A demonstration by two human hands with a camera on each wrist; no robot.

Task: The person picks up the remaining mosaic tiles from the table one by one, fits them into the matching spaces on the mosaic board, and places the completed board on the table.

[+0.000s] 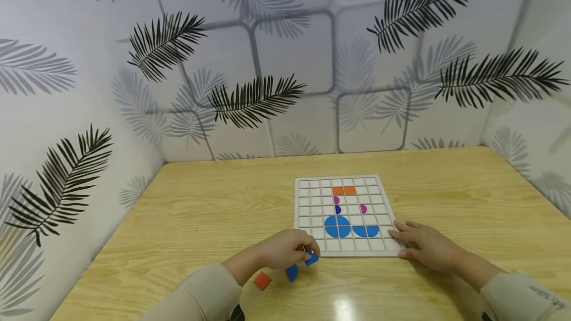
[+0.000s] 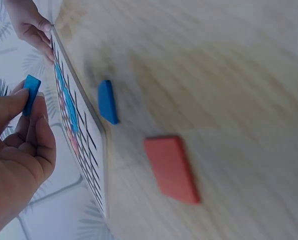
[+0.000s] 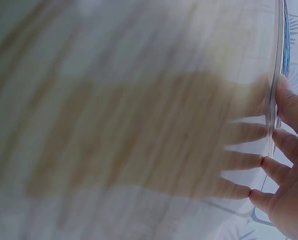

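Observation:
My left hand [image 1: 285, 249] pinches a blue tile [image 2: 32, 95] between thumb and fingertips, just off the near left corner of a white grid board [image 1: 314, 246]. On the board lie two orange squares [image 1: 344, 190], a blue circle made of quarter pieces [image 1: 337, 226], a blue half-disc [image 1: 366, 231] and small magenta and dark blue half-rounds [image 1: 337, 209]. At the board's near right corner my right hand [image 1: 426, 245] rests with spread fingers, thumb and fingertips touching the edge. A loose blue piece [image 1: 292, 272] with a curved side lies below my left hand.
A red-orange square tile [image 1: 261, 281] lies on the wooden table [image 1: 214, 202] left of the loose blue piece. Behind the table's far edge stands a wall [image 1: 294, 123] with a leaf pattern.

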